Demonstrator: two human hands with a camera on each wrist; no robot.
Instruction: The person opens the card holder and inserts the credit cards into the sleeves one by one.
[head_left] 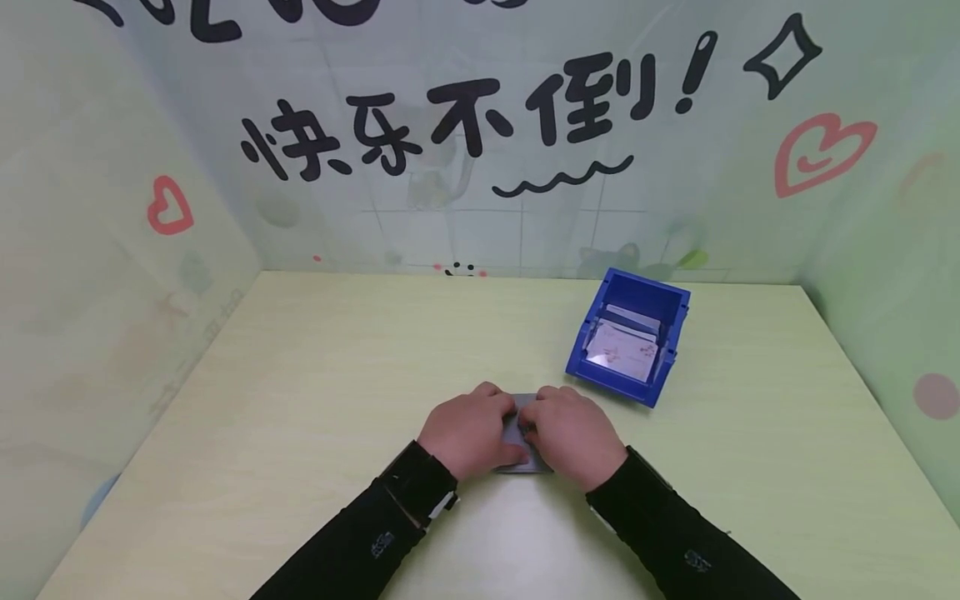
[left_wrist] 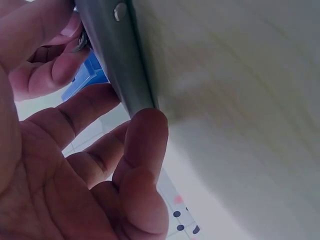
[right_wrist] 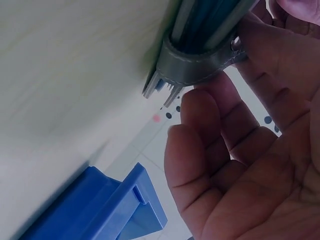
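Observation:
Between the two hands, a grey leather card wallet [head_left: 523, 463] lies low over the table. My left hand [head_left: 472, 432] grips its left side, thumb across the front; the left wrist view shows fingertips at the edge of the wallet [left_wrist: 117, 55] and a silver snap stud [left_wrist: 120, 11]. My right hand [head_left: 576, 437] holds the other side. In the right wrist view, its fingers pinch the stitched strap [right_wrist: 192, 67], which wraps the wallet's end and carries a metal snap [right_wrist: 235, 44]. Clear sleeve edges [right_wrist: 172, 95] stick out beneath the strap.
Behind the right hand, a blue plastic bin [head_left: 641, 293] stands at an angle on the pale wooden table [head_left: 360, 358]. Several light printed cards [head_left: 621, 350] lie in it. A printed cloth backdrop [head_left: 450, 225] borders the table at the back and both sides.

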